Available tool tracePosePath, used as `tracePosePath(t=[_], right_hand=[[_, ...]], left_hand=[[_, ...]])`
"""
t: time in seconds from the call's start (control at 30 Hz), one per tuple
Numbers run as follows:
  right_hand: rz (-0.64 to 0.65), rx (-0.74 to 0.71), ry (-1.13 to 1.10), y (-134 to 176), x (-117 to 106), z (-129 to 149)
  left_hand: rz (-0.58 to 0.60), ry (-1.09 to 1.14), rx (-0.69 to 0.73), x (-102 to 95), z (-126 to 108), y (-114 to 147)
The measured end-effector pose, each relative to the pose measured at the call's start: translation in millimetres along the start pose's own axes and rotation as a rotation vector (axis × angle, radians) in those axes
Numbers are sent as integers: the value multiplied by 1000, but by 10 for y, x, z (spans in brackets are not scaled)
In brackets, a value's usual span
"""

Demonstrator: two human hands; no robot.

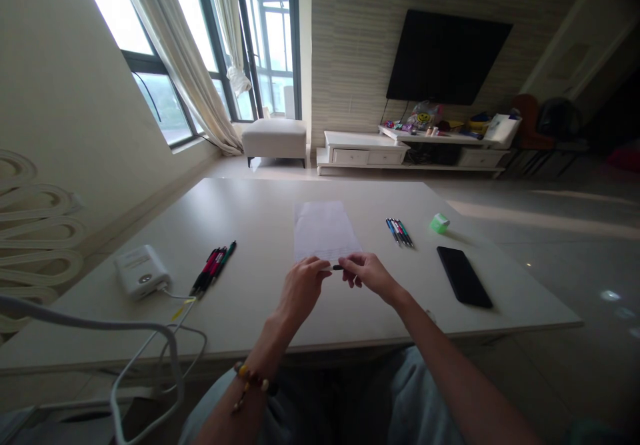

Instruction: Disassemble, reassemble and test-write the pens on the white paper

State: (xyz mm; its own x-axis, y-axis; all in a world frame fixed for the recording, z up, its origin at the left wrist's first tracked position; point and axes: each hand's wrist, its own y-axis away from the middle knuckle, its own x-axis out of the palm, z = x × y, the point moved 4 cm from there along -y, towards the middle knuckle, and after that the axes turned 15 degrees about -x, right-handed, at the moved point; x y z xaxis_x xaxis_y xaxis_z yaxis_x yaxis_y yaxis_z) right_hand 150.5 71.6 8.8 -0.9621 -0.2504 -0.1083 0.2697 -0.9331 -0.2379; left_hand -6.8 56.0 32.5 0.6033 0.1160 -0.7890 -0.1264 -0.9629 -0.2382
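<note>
Between my two hands is a slim pen (337,267) with a black part, held level above the near edge of a white sheet of paper (323,225). My left hand (306,284) pinches its left end, and the fingers of my right hand (367,273) close on the dark right end. Much of the pen is hidden by the fingers. To the right of the paper lies a row of several thin pens (399,232). Several thicker pens (214,266), red, black and green, lie together on the left.
On the white table (260,325) a black phone (464,276) lies at the right, near a small green box (440,223). A white power device (143,272) sits at the left, with its white cable (173,345) looping over the front edge.
</note>
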Motion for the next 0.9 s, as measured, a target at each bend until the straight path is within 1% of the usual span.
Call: tracePosePath(t=[0.1,0.23,0.3,0.4,0.53,0.6,0.73,0.8,0.9], right_hand=[[-25,-37,12,-1,-11,18],[-17,-1,-6,0,-9,-2],[-18,-31,6,-4,-14,6],[-52,-77,30,-9,-32,22],[-49,-25,29,-8,-23,4],[-78,-50,31,-12,-30,16],[-186,-94,7,-12,-77,44],[-218,-108,-22,-13,-99,58],[-248,-151,-94,-20,-118,87]], left_hand=[[3,0,0,3,3,1],[4,4,-3,8,15,4],[3,-4,-2,11,18,6],[3,-6,2,15,19,5],[10,-6,2,24,13,5],[18,0,-7,28,10,6],[35,85,-38,38,16,1],[86,192,-84,74,31,-6],[253,466,-160,191,22,0]])
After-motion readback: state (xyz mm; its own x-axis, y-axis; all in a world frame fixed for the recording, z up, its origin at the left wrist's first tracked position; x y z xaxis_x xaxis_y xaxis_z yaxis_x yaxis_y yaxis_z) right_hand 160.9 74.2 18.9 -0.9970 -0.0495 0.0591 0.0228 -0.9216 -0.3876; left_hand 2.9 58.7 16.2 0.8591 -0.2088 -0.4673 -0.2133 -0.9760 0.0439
